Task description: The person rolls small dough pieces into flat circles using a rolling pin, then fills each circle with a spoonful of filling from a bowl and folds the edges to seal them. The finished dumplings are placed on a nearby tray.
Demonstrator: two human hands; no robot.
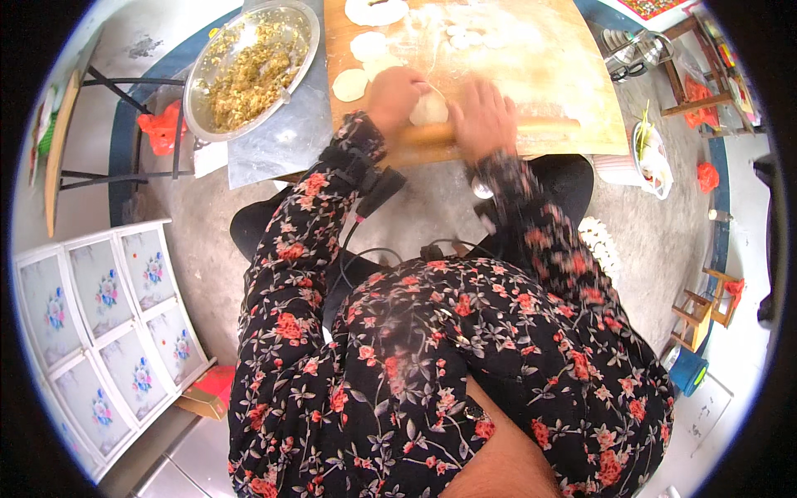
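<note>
On a floured wooden board (560,75), my left hand (398,96) has its fingers on the edge of a round dough wrapper (429,109). My right hand (484,118) lies palm down over a wooden rolling pin (429,134), which runs crosswise along the near side of the wrapper. The thumb of that hand is close to the dough. Several flattened dough rounds (350,85) lie to the left, some overlapping. Small dough pieces (461,37) sit farther back. At the top edge is a ring of dough (377,11).
A metal basin (196,93) of chopped filling stands left of the board on a grey surface (274,155). To the right are thermos flasks (635,53) and a bowl with green onions (647,152). A white cabinet with floral panels (93,336) stands at lower left.
</note>
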